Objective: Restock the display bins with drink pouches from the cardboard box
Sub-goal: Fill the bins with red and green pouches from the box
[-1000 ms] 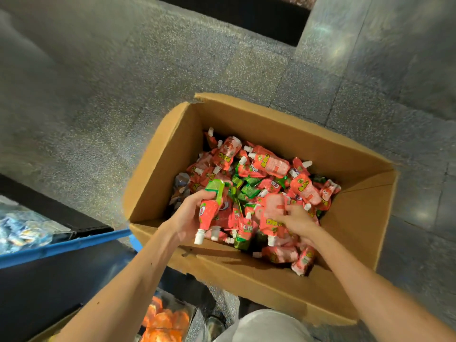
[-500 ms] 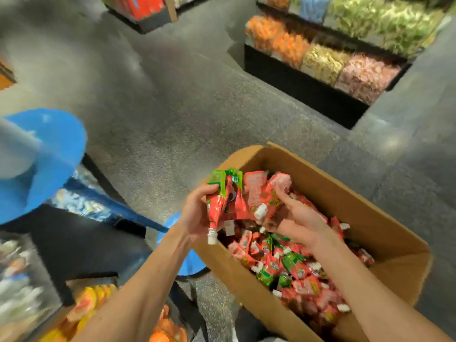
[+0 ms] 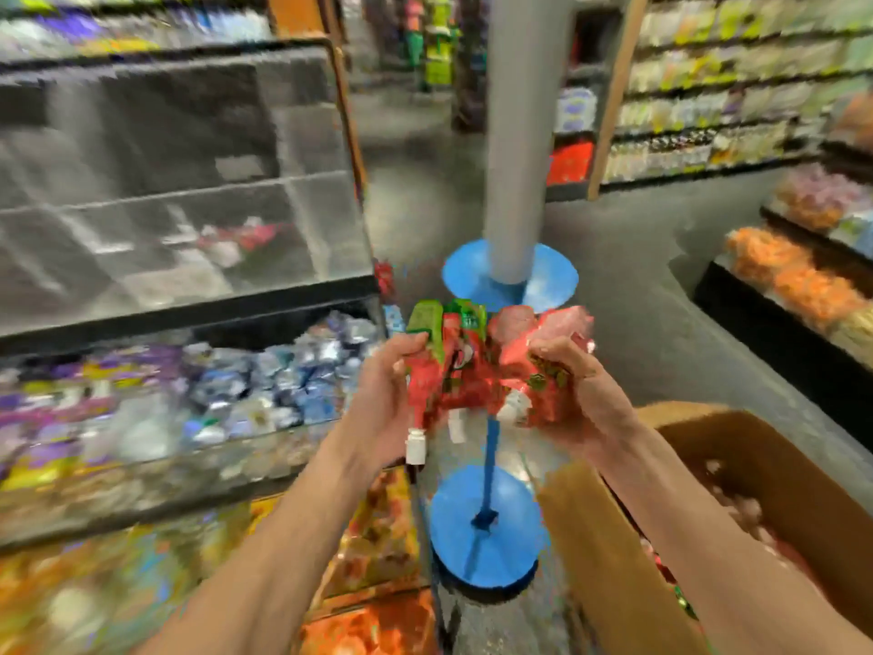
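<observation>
That grey speckled floor [image 3: 637, 286] has the open brown cardboard box [image 3: 774, 470] sitting on it, with black-based display bins [image 3: 774, 338] standing nearby.

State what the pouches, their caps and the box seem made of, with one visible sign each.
Pouches: probably glossy plastic film; crumpled and shiny.
Caps: seemingly hard white plastic; smooth, rigid shape.
Box: matte brown cardboard; dull, flat folded wall.

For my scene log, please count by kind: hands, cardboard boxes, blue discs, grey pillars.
Hands: 2, left hand and right hand, both gripping drink pouches
Cardboard box: 1
Blue discs: 2, upper and lower
Grey pillar: 1
Total: 6
</observation>
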`<state>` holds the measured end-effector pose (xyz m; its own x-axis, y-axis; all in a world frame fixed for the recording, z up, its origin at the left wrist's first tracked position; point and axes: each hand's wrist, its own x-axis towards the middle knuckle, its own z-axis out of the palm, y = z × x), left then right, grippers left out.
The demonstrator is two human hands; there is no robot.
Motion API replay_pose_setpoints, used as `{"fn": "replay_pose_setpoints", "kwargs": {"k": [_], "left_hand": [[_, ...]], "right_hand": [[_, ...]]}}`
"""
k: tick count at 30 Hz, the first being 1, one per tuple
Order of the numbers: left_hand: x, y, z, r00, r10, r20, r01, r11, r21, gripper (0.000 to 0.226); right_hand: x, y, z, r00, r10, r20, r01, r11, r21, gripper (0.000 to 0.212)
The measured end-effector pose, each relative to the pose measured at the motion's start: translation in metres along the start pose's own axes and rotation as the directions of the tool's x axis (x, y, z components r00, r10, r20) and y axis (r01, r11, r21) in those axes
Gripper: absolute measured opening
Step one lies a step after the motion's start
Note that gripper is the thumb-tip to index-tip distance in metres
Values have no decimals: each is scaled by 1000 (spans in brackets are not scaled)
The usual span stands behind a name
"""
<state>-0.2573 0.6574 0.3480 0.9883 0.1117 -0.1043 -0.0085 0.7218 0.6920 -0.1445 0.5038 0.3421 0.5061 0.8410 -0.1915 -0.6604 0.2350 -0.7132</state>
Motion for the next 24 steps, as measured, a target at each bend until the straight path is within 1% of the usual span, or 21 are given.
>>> {"fn": "replay_pose_setpoints", "kwargs": {"k": [1,2,3,4,5,6,7,9,10,12,13,14,16,18,20,21,22,23,24], "left_hand": [[-25,15,-4,998,22,-64,-20,1000,23,57],[-50,29,-10,993,45,-110,-45,999,7,58],[-75,41,-16,988,86,-129,-88,996,-9,55],[-98,53,-19,979,135,-155,-134,991,18,51],[-119,65,-21,971,156,-182,-152,988,40,47],[-137,76,-25,962,162,-221,-152,987,59,41],[-153,87,-30,946,172,-275,-156,985,80,41],[-182,110,-42,925,184,-334,-159,982,100,45],[-195,122,-46,917,198,-347,-168,979,114,49],[-213,144,-55,906,244,-346,-203,967,151,74],[-221,155,-55,904,254,-343,-210,964,162,79],[-228,166,-57,897,271,-349,-222,959,174,79],[-236,185,-62,879,293,-377,-239,953,184,83],[-243,204,-70,850,326,-414,-272,944,186,92],[-246,221,-81,839,356,-411,-296,933,203,97],[-248,229,-79,836,374,-402,-309,926,219,88],[-247,236,-82,836,385,-392,-310,920,241,68],[-245,244,-86,836,384,-392,-299,918,262,54],[-242,251,-92,840,392,-376,-303,913,275,52]], "right_hand": [[4,9,21,998,13,64,-13,1000,8,10],[8,18,41,993,36,112,-37,999,9,13],[13,28,59,990,55,129,-56,998,5,31],[16,37,77,984,90,156,-88,996,-17,50],[19,46,94,975,117,190,-109,993,-48,57],[21,54,112,964,132,233,-116,990,-80,53],[23,61,129,956,136,261,-110,988,-112,49],[28,72,162,950,154,272,-110,979,-170,56],[32,77,179,953,161,258,-116,977,-181,58],[41,85,210,961,163,224,-124,976,-179,61],[48,89,222,962,161,221,-119,974,-191,60],[55,91,234,960,163,229,-114,971,-212,58],[71,95,254,928,188,322,-122,969,-213,60],[87,96,271,874,224,431,-139,966,-219,61],[104,96,286,859,235,454,-135,961,-241,62],[110,96,294,851,242,466,-132,957,-257,65],[116,96,302,834,255,489,-132,953,-272,66],[123,96,308,811,267,521,-140,952,-271,65],[130,96,315,789,278,548,-158,954,-256,62]]}}
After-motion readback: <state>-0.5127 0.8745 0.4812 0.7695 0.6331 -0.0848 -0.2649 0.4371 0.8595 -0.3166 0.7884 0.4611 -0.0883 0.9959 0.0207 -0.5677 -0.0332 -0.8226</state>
